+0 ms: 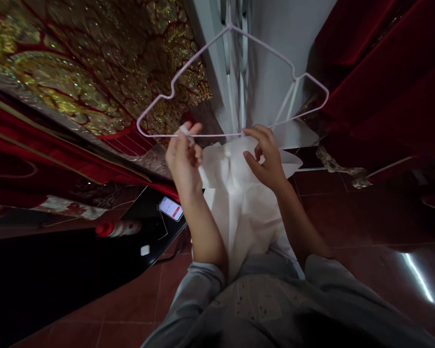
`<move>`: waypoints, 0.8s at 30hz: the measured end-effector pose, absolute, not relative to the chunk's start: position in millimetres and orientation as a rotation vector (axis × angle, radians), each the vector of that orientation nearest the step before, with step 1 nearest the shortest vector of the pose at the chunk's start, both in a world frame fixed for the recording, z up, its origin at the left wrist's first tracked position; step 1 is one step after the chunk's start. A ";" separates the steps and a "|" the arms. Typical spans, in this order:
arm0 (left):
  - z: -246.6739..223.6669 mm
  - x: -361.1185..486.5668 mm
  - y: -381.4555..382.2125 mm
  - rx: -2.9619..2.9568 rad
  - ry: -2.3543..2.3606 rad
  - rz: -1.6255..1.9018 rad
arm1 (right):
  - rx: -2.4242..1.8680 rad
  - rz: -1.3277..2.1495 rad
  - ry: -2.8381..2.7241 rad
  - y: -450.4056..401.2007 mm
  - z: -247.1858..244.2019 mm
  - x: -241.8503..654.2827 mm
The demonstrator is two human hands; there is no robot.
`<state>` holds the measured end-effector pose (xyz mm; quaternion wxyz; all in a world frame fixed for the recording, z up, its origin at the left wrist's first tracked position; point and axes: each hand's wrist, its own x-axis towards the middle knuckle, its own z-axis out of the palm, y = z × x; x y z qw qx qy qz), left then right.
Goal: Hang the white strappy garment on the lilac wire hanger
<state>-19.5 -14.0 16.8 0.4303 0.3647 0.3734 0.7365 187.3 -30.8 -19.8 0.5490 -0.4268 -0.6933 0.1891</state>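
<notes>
A pale pink clothes hanger (199, 53) hangs in front of me with its bottom bar level with my hands. A white strap (291, 99) is looped over its right shoulder notch. At the bar's left part, my left hand (184, 159) pinches a short white strap (186, 131), slightly blurred, between its fingers. My right hand (264, 157) is by the middle of the bar, thumb and fingers apart and curved; its fingertips are close to the bar, and whether they touch it I cannot tell. A white garment (235, 203) hangs below the hanger, between my forearms.
Gold-sequined red cloth (112, 63) hangs at left, dark red cloth (377, 82) at right. Behind the hanger are metal rails (242, 63). A black table (76, 270) at lower left bears a lit phone (171, 208), a red-capped bottle (118, 228) and a small white case (145, 250).
</notes>
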 end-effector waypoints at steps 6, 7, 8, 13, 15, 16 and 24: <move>25.0 8.2 -7.1 0.994 0.851 1.848 | -1.051 0.206 -1.100 -22.1 -57.9 208.1; 23.5 8.5 -7.4 0.997 0.855 1.842 | -1.072 0.237 -1.059 -18.3 -62.5 215.9; 21.8 8.5 -8.0 1.000 0.859 1.832 | -1.084 0.292 -1.070 -14.4 -65.0 223.5; 19.4 9.9 -11.1 0.983 0.872 1.796 | -1.020 0.439 -1.248 3.4 -50.7 245.1; 21.4 10.7 -11.8 0.971 0.882 1.791 | -0.985 0.497 -1.252 10.0 -42.9 247.3; 22.1 10.8 -12.0 0.969 0.883 1.787 | -0.982 0.542 -1.248 12.9 -40.5 248.0; 16.2 8.2 -8.7 1.023 0.804 1.821 | -0.978 0.642 -1.153 3.3 -41.3 252.7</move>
